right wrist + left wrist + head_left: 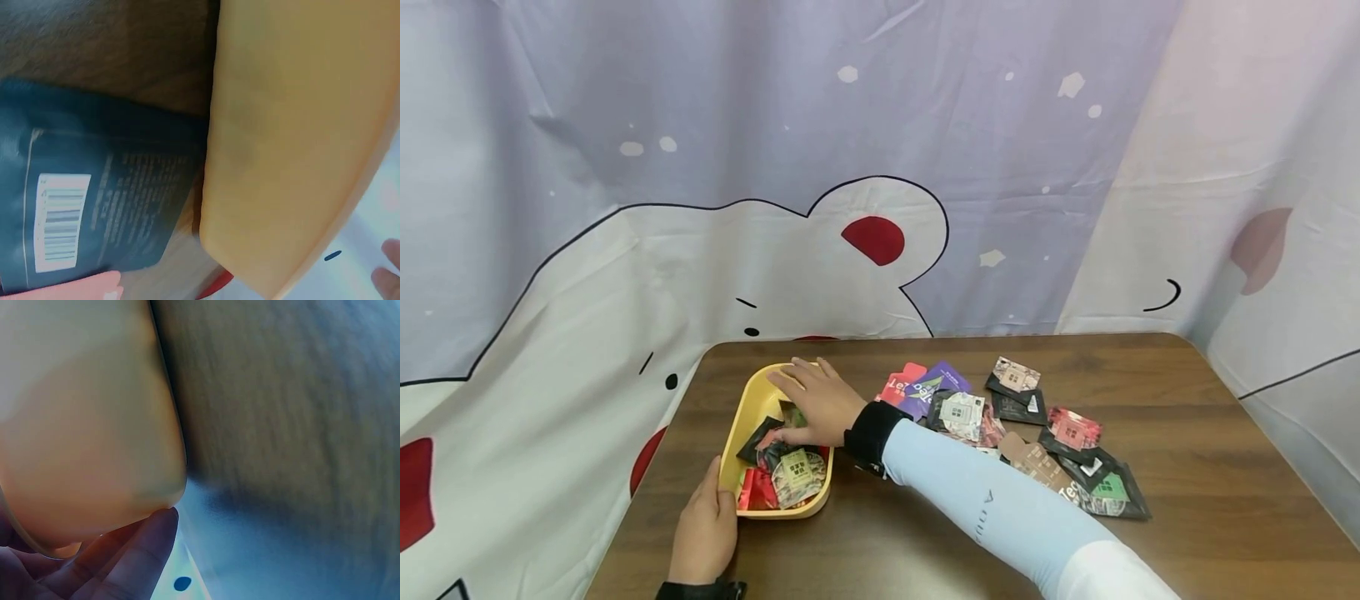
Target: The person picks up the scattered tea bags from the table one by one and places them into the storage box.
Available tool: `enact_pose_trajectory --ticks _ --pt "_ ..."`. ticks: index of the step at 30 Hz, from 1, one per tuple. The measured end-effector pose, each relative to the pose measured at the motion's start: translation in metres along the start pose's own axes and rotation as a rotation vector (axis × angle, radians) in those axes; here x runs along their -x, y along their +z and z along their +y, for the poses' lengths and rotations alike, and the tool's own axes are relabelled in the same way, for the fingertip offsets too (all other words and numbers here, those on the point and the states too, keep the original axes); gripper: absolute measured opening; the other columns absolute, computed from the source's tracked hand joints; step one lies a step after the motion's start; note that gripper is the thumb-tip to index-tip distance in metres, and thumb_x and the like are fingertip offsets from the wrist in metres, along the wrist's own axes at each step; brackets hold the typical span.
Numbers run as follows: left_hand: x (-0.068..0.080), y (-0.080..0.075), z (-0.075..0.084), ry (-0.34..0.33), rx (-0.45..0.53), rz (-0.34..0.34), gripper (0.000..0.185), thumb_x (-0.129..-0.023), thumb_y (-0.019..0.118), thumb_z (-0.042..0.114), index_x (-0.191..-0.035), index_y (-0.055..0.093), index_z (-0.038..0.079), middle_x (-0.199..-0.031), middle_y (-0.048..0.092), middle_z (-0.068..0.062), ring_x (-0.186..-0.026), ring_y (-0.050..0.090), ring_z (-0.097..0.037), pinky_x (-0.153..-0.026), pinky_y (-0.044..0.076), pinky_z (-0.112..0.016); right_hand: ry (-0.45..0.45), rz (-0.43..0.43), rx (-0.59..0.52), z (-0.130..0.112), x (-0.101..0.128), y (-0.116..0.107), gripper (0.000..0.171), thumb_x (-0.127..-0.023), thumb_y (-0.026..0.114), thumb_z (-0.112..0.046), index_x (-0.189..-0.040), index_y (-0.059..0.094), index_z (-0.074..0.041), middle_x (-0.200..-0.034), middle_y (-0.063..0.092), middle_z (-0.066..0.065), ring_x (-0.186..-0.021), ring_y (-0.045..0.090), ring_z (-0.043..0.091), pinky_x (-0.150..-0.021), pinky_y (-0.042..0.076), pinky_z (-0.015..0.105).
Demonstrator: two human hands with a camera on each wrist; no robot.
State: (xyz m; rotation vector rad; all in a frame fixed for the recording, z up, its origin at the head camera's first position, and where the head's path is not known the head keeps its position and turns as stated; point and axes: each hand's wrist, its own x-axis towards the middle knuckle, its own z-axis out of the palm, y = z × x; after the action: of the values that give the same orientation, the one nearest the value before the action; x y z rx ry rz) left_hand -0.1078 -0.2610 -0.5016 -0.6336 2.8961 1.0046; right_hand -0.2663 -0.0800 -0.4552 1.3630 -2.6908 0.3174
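One yellow tray [735, 433], two hands: left [705, 527] grips rim, right [817, 402] inside.

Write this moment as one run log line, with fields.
left hand: grips yellow tray rim | right hand: over tray, on packets | loose packets: on table, right of tray

The head camera looks forward and down over the whole table [1225, 433] from its near edge, while both wrist cameras press close against the yellow tray's [739, 417] outer wall, shared by all views.
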Motion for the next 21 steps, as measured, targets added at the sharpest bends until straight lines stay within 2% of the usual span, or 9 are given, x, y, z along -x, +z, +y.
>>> enact_pose_trajectory --ticks 2,4,12,21 --pt "0.000 0.000 0.000 -0.001 -0.002 -0.003 0.058 -0.105 0.028 0.013 -0.160 0.016 -0.002 -0.156 0.034 -0.035 -0.144 0.037 -0.049 -0.114 0.035 -0.064 0.012 -0.032 -0.010 0.001 0.001 0.000 0.093 -0.091 0.059 -0.066 -0.163 0.015 -0.027 -0.165 0.033 0.001 -0.158 0.019 0.021 -0.130 0.011 0.047" --pt "0.000 0.000 0.000 -0.001 -0.004 -0.002 0.059 -0.105 0.028 0.013 -0.160 0.017 -0.003 -0.156 0.033 -0.035 -0.143 0.037 -0.049 -0.113 0.035 -0.064 0.020 -0.046 -0.025 0.001 0.003 -0.002 0.095 -0.091 0.057 -0.068 -0.164 0.011 -0.028 -0.167 0.029 0.001 -0.160 0.013 0.021 -0.130 0.006 0.049" --pt "0.000 -0.001 0.001 -0.018 -0.005 -0.013 0.059 -0.105 0.027 0.013 -0.160 0.014 -0.002 -0.157 0.033 -0.034 -0.144 0.036 -0.049 -0.114 0.035 -0.063 0.072 -0.094 -0.034 0.008 0.015 -0.003 0.087 -0.094 0.056 -0.064 -0.163 0.020 -0.025 -0.167 0.029 0.004 -0.159 0.014 0.023 -0.130 0.008 0.050" --pt "-0.001 -0.003 -0.001 -0.003 -0.008 -0.017 0.059 -0.105 0.027 0.014 -0.160 0.015 -0.002 -0.156 0.033 -0.035 -0.142 0.038 -0.050 -0.113 0.036 -0.065 0.124 -0.115 -0.029 0.033 0.043 -0.001 0.081 -0.096 0.057 -0.058 -0.162 0.026 -0.022 -0.165 0.033 0.009 -0.158 0.020 0.028 -0.129 0.011 0.053"
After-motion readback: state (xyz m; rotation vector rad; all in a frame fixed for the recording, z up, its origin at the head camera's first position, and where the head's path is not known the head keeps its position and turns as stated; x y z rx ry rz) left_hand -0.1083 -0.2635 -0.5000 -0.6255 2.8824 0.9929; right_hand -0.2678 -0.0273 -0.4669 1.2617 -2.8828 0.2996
